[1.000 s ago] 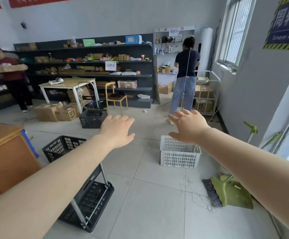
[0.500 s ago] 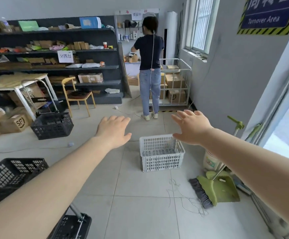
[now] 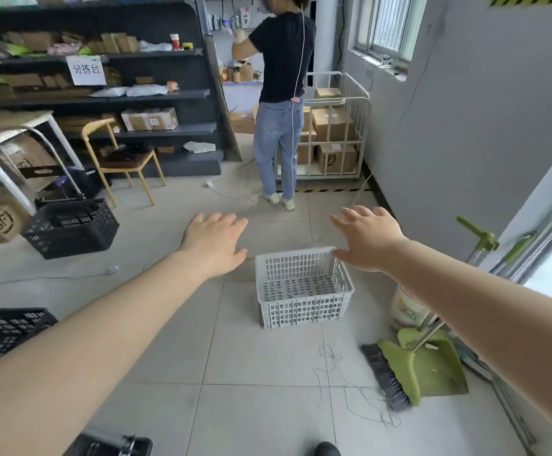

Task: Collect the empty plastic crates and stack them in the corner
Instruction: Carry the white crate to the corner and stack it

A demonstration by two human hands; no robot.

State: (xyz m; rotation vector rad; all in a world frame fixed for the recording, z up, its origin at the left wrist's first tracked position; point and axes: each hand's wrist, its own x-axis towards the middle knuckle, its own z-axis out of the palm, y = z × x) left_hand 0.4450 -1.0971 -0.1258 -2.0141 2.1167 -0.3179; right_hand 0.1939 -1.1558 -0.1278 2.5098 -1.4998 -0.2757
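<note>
An empty white plastic crate (image 3: pixel 302 309) stands on the tiled floor ahead of me. My left hand (image 3: pixel 213 243) hovers open above the floor just left of its far left corner. My right hand (image 3: pixel 368 238) is open over the crate's far right corner, palm down, holding nothing. A black crate (image 3: pixel 70 228) sits on the floor at the left, near the table. Another black crate (image 3: pixel 1 334) shows at the left edge, partly hidden by my left forearm.
A person (image 3: pixel 281 103) stands ahead, back to me, beside a white cage trolley (image 3: pixel 355 126) of boxes. A green dustpan and broom (image 3: pixel 422 366) and a bucket (image 3: pixel 406 306) lie right of the white crate. Chair (image 3: pixel 120 159), table (image 3: pixel 14 126) and shelves (image 3: pixel 156 97) stand left. Loose wire (image 3: pixel 350 390) trails on the floor.
The view has turned right and closed in on the white crate, which now lies between my outstretched hands. Both hands stay open and have lowered towards it.
</note>
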